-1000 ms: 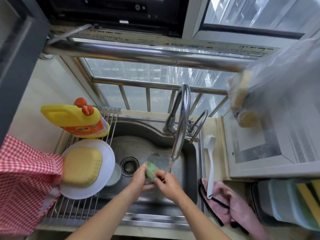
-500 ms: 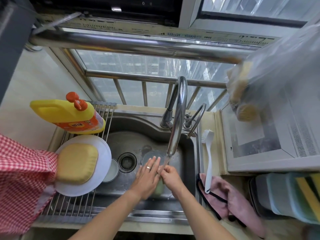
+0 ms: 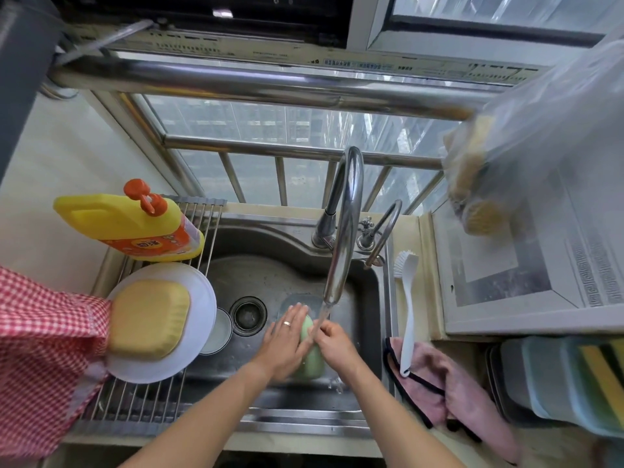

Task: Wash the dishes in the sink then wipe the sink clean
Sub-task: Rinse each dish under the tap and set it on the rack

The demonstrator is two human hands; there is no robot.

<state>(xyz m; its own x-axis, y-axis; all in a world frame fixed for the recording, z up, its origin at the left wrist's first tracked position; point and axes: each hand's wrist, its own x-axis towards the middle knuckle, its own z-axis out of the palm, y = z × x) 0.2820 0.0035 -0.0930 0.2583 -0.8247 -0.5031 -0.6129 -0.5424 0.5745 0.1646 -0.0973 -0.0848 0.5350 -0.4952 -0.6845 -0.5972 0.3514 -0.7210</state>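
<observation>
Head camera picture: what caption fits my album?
Two hands rinse a green dish under the running tap.

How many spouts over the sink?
2. The tall gooseneck faucet is at the sink's back rim with water running from it; a smaller curved tap stands just right of it. None seem hidden.

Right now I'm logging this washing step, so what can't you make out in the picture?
Head view only:
- Green dish: shape and underside hidden by the left hand lying over it.
- Right hand: its grip is hidden; fingertips tuck behind the dish and the water stream.
- Small bowl: mostly covered by the white plate.
- Bag contents: blurred by plastic.
</observation>
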